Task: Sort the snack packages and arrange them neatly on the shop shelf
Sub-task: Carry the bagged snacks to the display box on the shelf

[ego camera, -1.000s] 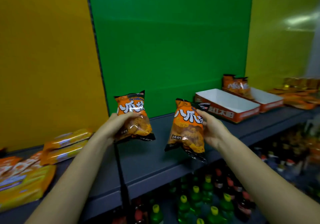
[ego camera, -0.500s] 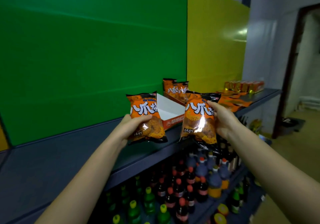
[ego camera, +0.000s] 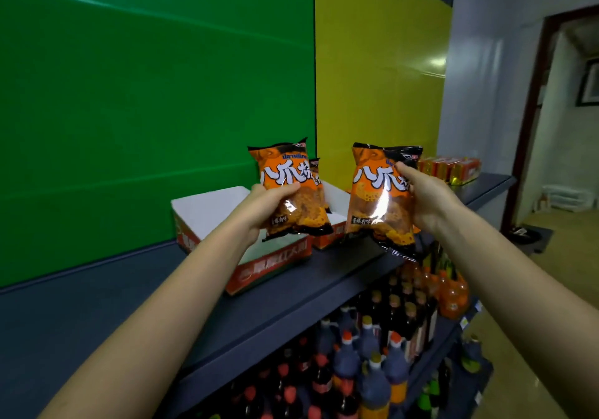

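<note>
My left hand (ego camera: pixel 264 203) grips an orange snack bag (ego camera: pixel 290 188) upright above an open white-lined tray box (ego camera: pixel 207 211) with red sides on the dark shelf (ego camera: pixel 97 305). My right hand (ego camera: pixel 428 198) holds a second, identical orange snack bag (ego camera: pixel 379 198) by its right edge, just past the shelf's front edge. Behind the left bag, another bag of the same kind (ego camera: pixel 316 175) stands in a second tray box (ego camera: pixel 337 204), mostly hidden.
Orange and yellow packages (ego camera: pixel 449 168) lie at the shelf's far right end. Several bottles (ego camera: pixel 366 353) fill the lower shelves. Green and yellow back panels rise behind the shelf. A doorway and floor open to the right.
The view has swung right along the shelf. Both hands have carried their bags with it and now hover close over the tray boxes; the yellow packages at left are out of sight.
</note>
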